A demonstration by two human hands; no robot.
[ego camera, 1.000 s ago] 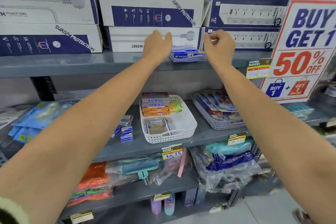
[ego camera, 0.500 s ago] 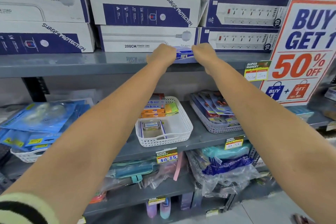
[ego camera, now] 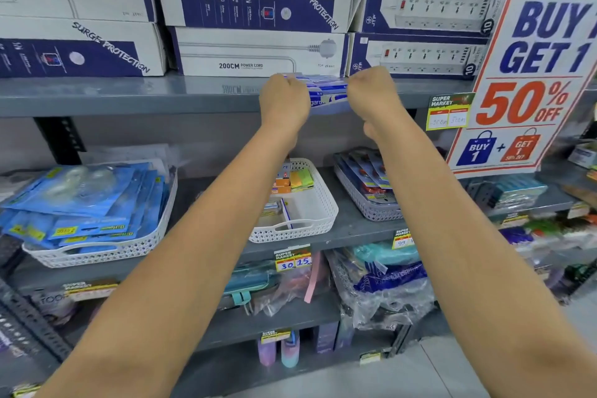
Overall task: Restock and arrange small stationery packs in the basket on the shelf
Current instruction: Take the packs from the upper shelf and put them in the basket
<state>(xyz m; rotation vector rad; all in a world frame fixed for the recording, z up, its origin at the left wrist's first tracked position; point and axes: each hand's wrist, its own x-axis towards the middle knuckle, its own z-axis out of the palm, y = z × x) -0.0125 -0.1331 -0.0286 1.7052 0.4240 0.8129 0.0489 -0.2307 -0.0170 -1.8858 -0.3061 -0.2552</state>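
A stack of small blue-and-white stationery packs [ego camera: 326, 90] sits at the front edge of the upper grey shelf [ego camera: 129, 95]. My left hand [ego camera: 284, 100] grips its left end and my right hand [ego camera: 371, 94] grips its right end, both fists closed. On the shelf below stands a white perforated basket [ego camera: 310, 226], partly hidden by my left forearm. It holds orange, blue and green small packs [ego camera: 292, 179] at its back and a flat pack near its front.
Large power-strip boxes [ego camera: 258, 52] stack right behind the packs. A white basket of blue blister packs [ego camera: 90, 210] stands at the left, a grey basket of carded items [ego camera: 368, 184] at the right. A "50% off" sign [ego camera: 529, 74] hangs at the right.
Both hands have closed in on the ends of the blue packs and now grip them at the shelf edge. The view has shifted left and closer.
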